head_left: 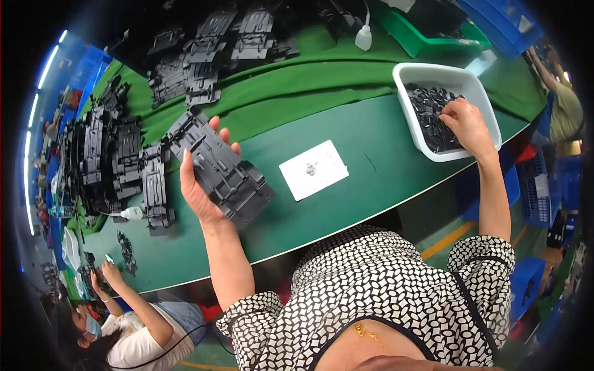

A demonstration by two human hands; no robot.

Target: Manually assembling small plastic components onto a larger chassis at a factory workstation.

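Note:
My left hand (pixel 204 179) is closed around a black molded plastic chassis plate (pixel 223 170), held tilted above the green table. Its thumb lies along the near edge and the fingertips show past the far edge. Over at the right, my right hand (pixel 465 123) reaches into a white plastic bin (pixel 427 151) filled with small black plastic parts (pixel 433 111). Those fingers are pinched together at the parts; whatever may be between them is too small to make out. Between my hands a white card (pixel 314 170) with a small grey mark lies flat on the table.
Stacks of similar black chassis plates (pixel 96 145) stand at the left, and more (pixel 210 37) lie on green cloth (pixel 297 80) at the back. A green bin (pixel 421 46) is at the far right. White bottles (pixel 364 38) stand about. A co-worker (pixel 148 334) handles parts at lower left.

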